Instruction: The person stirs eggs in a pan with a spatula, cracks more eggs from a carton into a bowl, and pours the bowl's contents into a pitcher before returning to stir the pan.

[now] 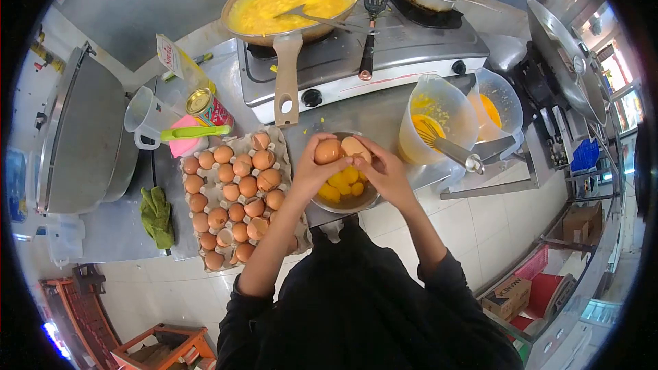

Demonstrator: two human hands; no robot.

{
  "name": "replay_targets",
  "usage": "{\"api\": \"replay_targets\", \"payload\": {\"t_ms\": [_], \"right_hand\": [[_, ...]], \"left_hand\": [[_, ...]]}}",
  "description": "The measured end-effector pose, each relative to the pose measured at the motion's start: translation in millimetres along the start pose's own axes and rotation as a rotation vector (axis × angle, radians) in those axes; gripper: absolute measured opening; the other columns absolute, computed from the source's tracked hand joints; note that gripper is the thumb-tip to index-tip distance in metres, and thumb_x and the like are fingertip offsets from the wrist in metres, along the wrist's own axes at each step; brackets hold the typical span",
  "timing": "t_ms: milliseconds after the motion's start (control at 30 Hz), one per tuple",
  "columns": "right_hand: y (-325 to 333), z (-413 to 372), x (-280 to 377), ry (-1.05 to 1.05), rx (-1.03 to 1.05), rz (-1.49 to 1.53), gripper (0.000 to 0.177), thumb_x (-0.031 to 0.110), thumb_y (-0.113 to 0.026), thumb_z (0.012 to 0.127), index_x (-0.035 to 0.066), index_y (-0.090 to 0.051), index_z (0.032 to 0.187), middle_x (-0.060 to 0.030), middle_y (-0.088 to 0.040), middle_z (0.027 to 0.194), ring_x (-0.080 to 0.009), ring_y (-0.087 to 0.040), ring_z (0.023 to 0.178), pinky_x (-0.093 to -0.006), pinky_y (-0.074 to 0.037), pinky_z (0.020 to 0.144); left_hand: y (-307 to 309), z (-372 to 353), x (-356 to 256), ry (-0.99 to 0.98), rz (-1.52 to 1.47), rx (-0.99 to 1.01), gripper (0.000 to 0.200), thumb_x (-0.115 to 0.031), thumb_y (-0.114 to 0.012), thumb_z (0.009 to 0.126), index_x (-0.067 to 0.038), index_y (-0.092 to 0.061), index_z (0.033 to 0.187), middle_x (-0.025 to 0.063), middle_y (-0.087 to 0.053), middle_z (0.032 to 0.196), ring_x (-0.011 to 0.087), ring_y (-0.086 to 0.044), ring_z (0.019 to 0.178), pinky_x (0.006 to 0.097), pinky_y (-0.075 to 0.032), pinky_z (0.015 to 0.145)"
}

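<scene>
Holding cracked egg (330, 151) over bowl (363, 204), left fingers (312, 163), right fingers (367, 162) each gripping half

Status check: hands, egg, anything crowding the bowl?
Left hand and right hand both grip the cracked egg, shell halves apart. Egg is over the bowl, several yolks inside. Egg tray close on the left, not blocking.

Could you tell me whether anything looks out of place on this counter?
Empty broken shells sit back in the egg tray among whole eggs, and yellow egg smears the pitcher wall.
</scene>
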State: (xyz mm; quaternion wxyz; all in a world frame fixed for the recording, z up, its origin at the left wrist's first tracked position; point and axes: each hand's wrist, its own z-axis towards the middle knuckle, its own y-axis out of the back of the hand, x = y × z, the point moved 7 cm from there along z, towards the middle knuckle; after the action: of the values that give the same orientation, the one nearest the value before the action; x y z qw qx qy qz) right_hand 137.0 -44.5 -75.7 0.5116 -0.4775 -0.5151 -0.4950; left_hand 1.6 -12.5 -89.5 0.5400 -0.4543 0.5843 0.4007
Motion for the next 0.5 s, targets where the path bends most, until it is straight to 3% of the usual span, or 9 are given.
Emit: {"api": "replay_targets", "payload": {"t_ms": [67,133,267,333,367,433,500], "right_hand": [[3,1,8,0.086,0.049,-0.134,0.038,0.014,-0.054,0.079,0.004,-0.046,0.114,-0.0127,-0.052,0.107,-0.0187,-0.052,0.094,-0.0259,-0.041,0.079],[0,-1,33,0.237,0.110,-0.487,0.040,0.014,-0.056,0.078,0.003,-0.044,0.116,-0.0068,-0.052,0.105,-0.0130,-0.050,0.092,-0.0231,-0.041,0.076],[-11,1,46,0.167,0.210,-0.579,0.041,0.015,-0.056,0.079,0.005,-0.043,0.116,-0.0066,-0.050,0.106,-0.0139,-0.050,0.093,-0.0233,-0.041,0.077],[-27,6,28,0.063,0.278,-0.084,0.039,0.014,-0.056,0.078,0.005,-0.044,0.114,-0.0078,-0.050,0.106,-0.0154,-0.050,0.094,-0.0256,-0.043,0.076],[-41,5,30,0.073,0.320,-0.077,0.039,0.014,-0.056,0.078,0.005,-0.044,0.114,-0.0078,-0.050,0.106,-0.0154,-0.050,0.094,-0.0256,-0.043,0.076],[-81,4,16,-0.255,0.368,0.280,0.038,0.012,-0.056,0.079,0.004,-0.043,0.113,-0.0045,-0.049,0.106,-0.0131,-0.050,0.092,-0.0239,-0.043,0.076],[-133,12,12,-0.237,0.473,0.304,0.037,0.012,-0.057,0.079,0.004,-0.044,0.113,-0.0040,-0.049,0.107,-0.0128,-0.050,0.091,-0.0236,-0.043,0.075]], "left_hand": [[5,0,-9,-0.002,-0.053,-0.006,0.043,-0.015,-0.071,0.063,-0.007,-0.045,0.097,0.0025,-0.049,0.091,0.0107,-0.048,0.084,0.0224,-0.041,0.074],[5,0,-21,-0.109,0.051,0.079,0.044,-0.015,-0.071,0.063,-0.007,-0.045,0.098,0.0031,-0.049,0.092,0.0112,-0.049,0.084,0.0232,-0.041,0.074],[15,-9,-36,-0.179,0.157,0.083,0.045,-0.013,-0.070,0.063,-0.007,-0.045,0.100,0.0043,-0.049,0.093,0.0121,-0.049,0.086,0.0243,-0.040,0.076],[25,-19,-41,-0.195,0.218,0.063,0.046,-0.012,-0.070,0.063,-0.007,-0.044,0.101,0.0052,-0.050,0.094,0.0130,-0.049,0.087,0.0242,-0.040,0.077],[36,-28,-45,-0.195,0.226,0.021,0.046,-0.012,-0.070,0.063,-0.007,-0.044,0.101,0.0052,-0.050,0.094,0.0130,-0.049,0.087,0.0242,-0.040,0.077],[70,-53,-53,-0.190,0.213,-0.150,0.046,-0.012,-0.069,0.063,-0.006,-0.044,0.102,0.0057,-0.050,0.094,0.0137,-0.049,0.087,0.0253,-0.041,0.077],[112,-85,-60,-0.226,0.293,-0.336,0.045,-0.011,-0.068,0.064,-0.006,-0.044,0.102,0.0059,-0.050,0.094,0.0138,-0.049,0.087,0.0257,-0.041,0.076]]}}
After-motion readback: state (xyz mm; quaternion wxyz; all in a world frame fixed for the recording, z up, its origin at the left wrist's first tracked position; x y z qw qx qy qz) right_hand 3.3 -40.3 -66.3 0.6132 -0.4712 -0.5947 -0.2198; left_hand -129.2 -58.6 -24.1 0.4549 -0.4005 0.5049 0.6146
